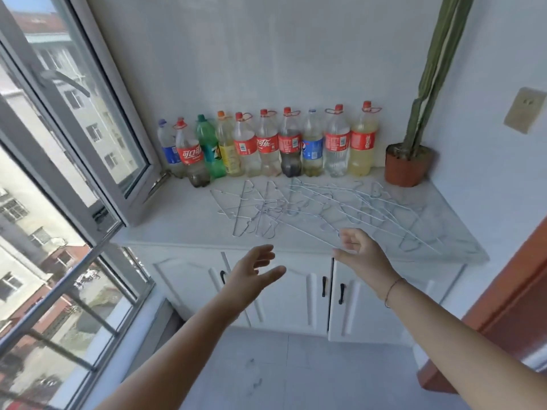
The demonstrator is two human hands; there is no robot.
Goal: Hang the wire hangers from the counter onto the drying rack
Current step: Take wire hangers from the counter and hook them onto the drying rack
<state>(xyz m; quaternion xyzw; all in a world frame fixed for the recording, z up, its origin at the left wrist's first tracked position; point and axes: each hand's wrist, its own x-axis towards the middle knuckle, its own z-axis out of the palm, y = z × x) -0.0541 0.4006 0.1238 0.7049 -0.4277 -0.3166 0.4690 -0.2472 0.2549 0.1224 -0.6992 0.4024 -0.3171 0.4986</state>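
On top of the marble-look table (177, 229), the wire hangers (296, 208) lie flat in a loose tangled heap, spread from approx. the middle to the right front corner, overlapping each other. Right hand (359, 257) hovers at the table's front edge over the nearest hangers, grip loose, fingers curled and parted, thumb out; looks like nothing is held, though one wire runs right by the fingertips, so contact can't be told for sure. Left hand (251, 269) is lower, in front of the cabinet doors (284, 294) and short of the edge, palm open, fingers spread, empty. Thin bracelet (391, 291) on the right wrist. Behind the hangers, along the back wall, a row of plastic soda bottles (269, 145), some w/ liquid in them. Right of the row, a potted plant (407, 167) in a reddish pot, tall green stem. Left side: open window (97, 119), bldgs outside.
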